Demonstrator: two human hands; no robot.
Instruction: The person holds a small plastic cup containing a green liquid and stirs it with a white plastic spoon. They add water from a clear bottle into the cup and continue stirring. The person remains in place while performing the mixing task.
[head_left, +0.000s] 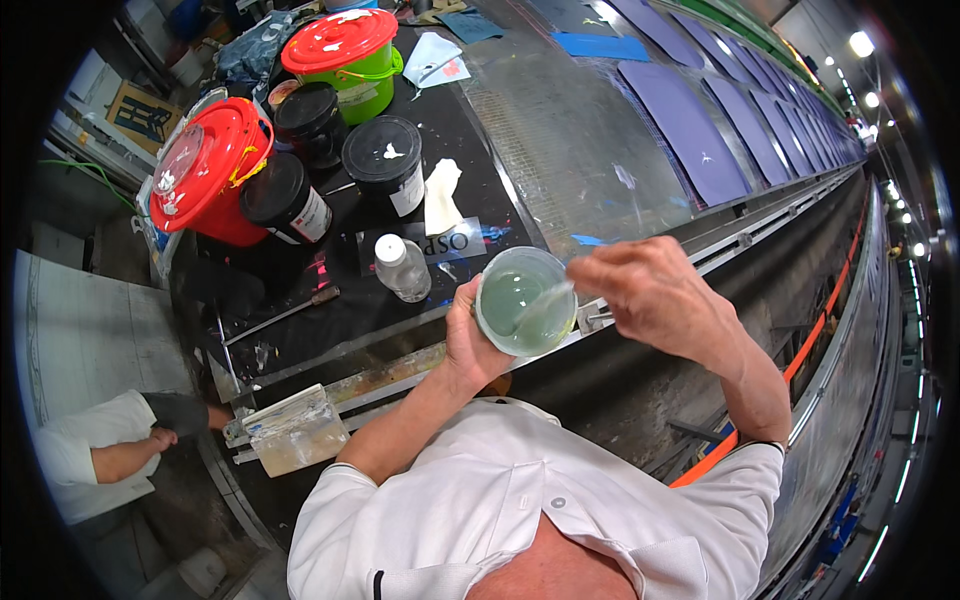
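My left hand (476, 334) grips the side of a translucent plastic tub (526, 301) that holds a greenish, glossy liquid. Over the tub's right rim, my right hand (645, 296) holds a translucent stirring tool (546, 301), blurred, its lower end in the liquid. Left of the tub a clear bottle with a white cap (405, 268) stands upright on the black tabletop. A screwdriver-like tool with a worn handle (325, 295) lies further left. Behind the bottle are a white cloth (442, 199) and black lidded tubs (382, 154).
Red-lidded buckets (214, 169), one of them green (367, 94), stand at the back left. Purple flat panels (686, 131) line a long table at right. An orange rail (832, 300) runs beyond. Another person (112, 450) stands at lower left, near a stained tray (296, 431).
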